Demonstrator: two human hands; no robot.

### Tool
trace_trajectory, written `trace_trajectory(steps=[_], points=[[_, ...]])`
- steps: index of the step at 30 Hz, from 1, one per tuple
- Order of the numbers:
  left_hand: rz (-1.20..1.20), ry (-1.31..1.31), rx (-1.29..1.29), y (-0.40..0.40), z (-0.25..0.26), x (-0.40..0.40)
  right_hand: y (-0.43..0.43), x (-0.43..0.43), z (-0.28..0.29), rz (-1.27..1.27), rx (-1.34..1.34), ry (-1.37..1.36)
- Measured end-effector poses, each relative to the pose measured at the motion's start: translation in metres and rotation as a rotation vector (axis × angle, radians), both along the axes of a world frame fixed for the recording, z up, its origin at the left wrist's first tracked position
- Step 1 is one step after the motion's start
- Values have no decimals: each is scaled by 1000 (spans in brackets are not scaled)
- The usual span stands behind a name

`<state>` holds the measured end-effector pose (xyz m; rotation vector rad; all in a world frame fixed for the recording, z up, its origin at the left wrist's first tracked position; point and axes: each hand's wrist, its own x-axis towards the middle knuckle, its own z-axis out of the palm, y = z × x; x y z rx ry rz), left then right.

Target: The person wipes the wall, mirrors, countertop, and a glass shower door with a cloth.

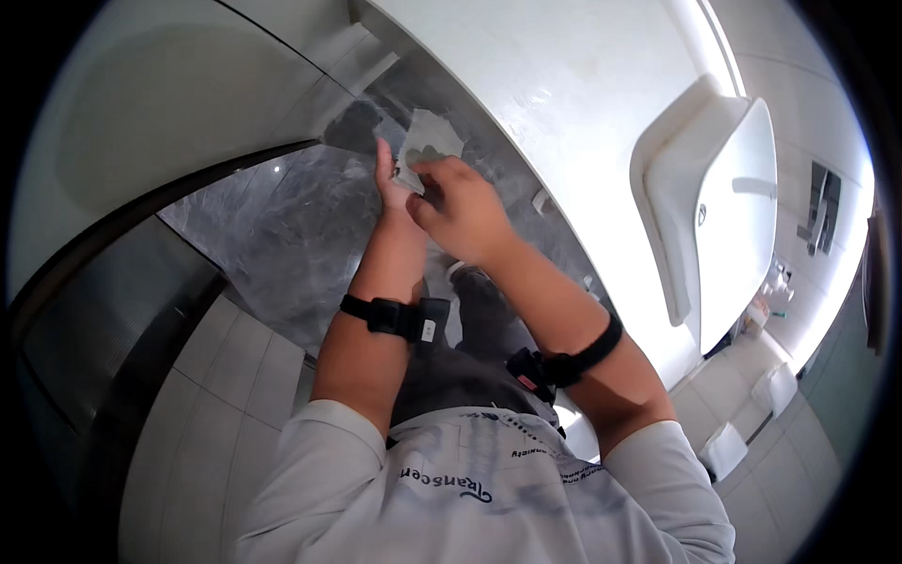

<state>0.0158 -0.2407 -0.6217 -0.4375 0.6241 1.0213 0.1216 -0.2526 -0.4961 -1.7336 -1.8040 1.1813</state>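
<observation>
A crumpled sheet of white tissue paper (433,130) lies across my left hand (393,185), whose thumb points up beside it. The paper hides most of that hand's fingers. A darker patch, damp or shadowed, shows on the sheet. Over the lower part of the tissue bends my right hand (465,208), its fingertips against or just above the paper. A gap shows between its thumb and index finger; whether it pinches the sheet, I cannot tell. Both hands are above the grey marbled floor (296,218), left of the white countertop (535,92).
To the right, a white washbasin (733,225) stands on the counter, with a wall-mounted tap (819,211) beyond it. Small toiletries (757,310) sit past the basin. White towels (724,451) hang at lower right. Black straps with devices (394,321) circle both forearms. A dark-framed doorway (169,190) is at left.
</observation>
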Motion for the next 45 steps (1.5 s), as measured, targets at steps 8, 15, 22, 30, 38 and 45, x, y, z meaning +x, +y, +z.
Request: trace_trajectory(steps=[8,15,22,30,38,45], points=[[537,0,149,102,3,8,49,93,46,38,358,-9],[264,584,196,204,49,14,41,176,22,30,526,-443],[189,643,23,234,28,-8,19,172,-9,72,534,-561],[192,607,106,191,34,30,17,175,-13,97,556,-574],[326,424,-12,87,46,120,14,177,-20,93,629,-553],[295,362,-51,-5,50,195,8,195,-23,34,686,-197]])
